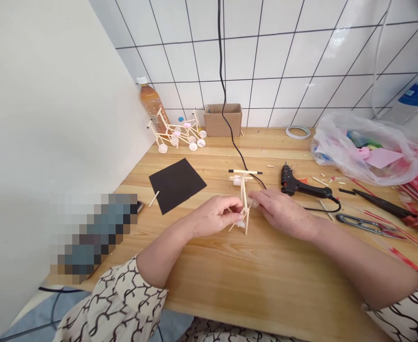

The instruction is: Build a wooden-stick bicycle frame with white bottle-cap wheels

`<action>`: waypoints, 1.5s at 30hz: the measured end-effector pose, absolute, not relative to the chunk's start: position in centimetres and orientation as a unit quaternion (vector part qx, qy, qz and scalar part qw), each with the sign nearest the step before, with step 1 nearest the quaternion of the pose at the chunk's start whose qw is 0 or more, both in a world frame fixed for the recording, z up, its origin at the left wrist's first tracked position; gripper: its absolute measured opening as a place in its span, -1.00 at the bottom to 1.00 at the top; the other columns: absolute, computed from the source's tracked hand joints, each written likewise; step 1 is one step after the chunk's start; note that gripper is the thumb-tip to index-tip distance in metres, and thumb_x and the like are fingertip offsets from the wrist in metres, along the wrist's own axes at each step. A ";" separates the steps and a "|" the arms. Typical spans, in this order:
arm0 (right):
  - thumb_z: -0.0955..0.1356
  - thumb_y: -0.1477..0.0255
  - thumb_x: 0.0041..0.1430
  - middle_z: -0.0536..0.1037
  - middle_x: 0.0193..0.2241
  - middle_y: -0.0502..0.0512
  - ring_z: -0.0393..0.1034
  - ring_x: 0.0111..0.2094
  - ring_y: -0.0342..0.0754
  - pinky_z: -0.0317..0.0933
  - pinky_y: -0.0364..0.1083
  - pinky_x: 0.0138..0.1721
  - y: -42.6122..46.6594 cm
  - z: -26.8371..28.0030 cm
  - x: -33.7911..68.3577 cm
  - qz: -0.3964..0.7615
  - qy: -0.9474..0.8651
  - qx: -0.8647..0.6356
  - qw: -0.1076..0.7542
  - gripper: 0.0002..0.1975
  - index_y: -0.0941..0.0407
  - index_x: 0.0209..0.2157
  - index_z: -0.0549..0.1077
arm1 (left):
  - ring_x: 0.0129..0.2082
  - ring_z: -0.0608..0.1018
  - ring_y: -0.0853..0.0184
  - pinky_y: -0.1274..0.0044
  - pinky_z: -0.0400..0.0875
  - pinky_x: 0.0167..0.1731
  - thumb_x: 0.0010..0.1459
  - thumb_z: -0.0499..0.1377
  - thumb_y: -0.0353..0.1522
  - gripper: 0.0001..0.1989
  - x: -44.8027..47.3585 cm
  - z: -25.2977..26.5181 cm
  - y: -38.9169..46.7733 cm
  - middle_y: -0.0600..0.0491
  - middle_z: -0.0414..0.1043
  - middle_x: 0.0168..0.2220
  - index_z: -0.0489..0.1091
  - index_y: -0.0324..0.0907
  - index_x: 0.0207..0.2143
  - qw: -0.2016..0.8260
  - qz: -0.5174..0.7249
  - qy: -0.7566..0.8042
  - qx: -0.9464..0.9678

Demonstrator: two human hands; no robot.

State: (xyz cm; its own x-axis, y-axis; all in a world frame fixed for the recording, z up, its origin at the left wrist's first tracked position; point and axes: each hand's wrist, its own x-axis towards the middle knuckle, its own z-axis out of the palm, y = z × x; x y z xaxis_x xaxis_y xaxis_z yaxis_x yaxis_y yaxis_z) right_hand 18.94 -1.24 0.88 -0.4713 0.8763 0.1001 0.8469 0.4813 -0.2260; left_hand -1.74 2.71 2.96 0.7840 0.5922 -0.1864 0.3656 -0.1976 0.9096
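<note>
A small tricycle model made of thin wooden sticks stands on the table in front of me, its black-tipped handlebar pointing away. My left hand pinches the model's lower left side, near the rear, between thumb and index finger. From the other side, the bent fingers of my right hand grip it close to a whitish rear piece. My fingers partly cover the rear wheels.
Similar finished-looking stick tricycles stand at the back left by a drink bottle. A black sheet lies left. On the right are a glue gun, snips, pliers and a plastic bag. A cardboard box sits behind.
</note>
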 end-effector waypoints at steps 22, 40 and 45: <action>0.21 0.56 0.04 0.40 -0.55 0.06 0.27 -0.50 -0.06 0.12 -0.10 -0.42 -7.3 1.2 19.7 0.075 -0.820 -0.557 0.106 -0.94 0.13 -0.44 0.27 | -0.49 0.36 0.47 0.62 0.30 -0.45 0.14 0.07 -0.37 -0.87 1.0 3.3 0.6 0.14 0.27 -0.48 0.22 -0.20 -0.46 0.514 0.233 0.352 0.747; 0.29 0.43 0.16 0.43 -0.44 0.05 0.31 -0.37 -0.09 0.21 -0.10 -0.31 -5.4 0.8 18.7 0.199 -0.744 -0.544 0.335 -0.91 0.13 -0.40 0.39 | -0.53 0.28 0.49 0.63 0.27 -0.52 0.16 0.06 -0.39 -0.88 1.1 3.2 0.7 0.15 0.23 -0.52 0.23 -0.21 -0.45 0.513 0.218 0.332 0.761; 0.26 0.40 0.17 0.38 -0.60 -0.03 0.25 -0.55 -0.17 0.16 -0.18 -0.49 -4.9 1.5 18.1 0.258 -0.697 -0.563 0.362 -0.81 0.13 -0.50 0.37 | -0.49 0.33 0.46 0.61 0.30 -0.49 0.16 0.05 -0.36 -0.90 0.7 3.4 1.0 0.11 0.28 -0.46 0.26 -0.21 -0.40 0.528 0.207 0.326 0.756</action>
State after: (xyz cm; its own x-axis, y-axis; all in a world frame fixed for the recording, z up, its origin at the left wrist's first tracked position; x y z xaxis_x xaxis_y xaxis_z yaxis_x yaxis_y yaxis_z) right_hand 18.05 -4.90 1.51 -0.1033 0.9713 0.2141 0.5979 0.2327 -0.7671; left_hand 0.66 1.04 3.45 0.7011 0.7124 -0.0311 0.2741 -0.2291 0.9340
